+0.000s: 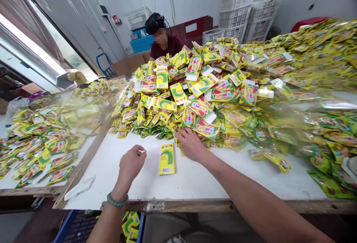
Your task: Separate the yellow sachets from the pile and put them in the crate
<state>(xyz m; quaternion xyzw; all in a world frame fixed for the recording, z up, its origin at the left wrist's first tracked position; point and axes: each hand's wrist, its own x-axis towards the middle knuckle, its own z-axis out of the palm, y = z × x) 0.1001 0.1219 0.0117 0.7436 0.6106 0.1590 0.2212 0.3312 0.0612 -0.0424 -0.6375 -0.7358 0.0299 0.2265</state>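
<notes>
My left hand [132, 163] hangs over the white tabletop, thumb and fingers pinched together; a tiny white bit shows at the fingertips, too small to name. A green bracelet is on that wrist. Just to its right, a yellow box [167, 159] with a green banana-like picture and a barcode lies flat. My right hand [191, 145] reaches to the near edge of a big heap of yellow candy boxes [178, 93] and small packets [167, 133]. Its fingers are stretched out and touch the heap; their tips are partly hidden. Several boxes in the heap have open white flaps.
Behind the heap sits a person [160, 40] in a dark cap. Wooden edging [83, 157] divides off another packet pile [55, 135] at left. A blue crate [72, 228] with yellow boxes stands below the table edge. Clear plastic covers packets at right. White crates [237, 8] are stacked behind.
</notes>
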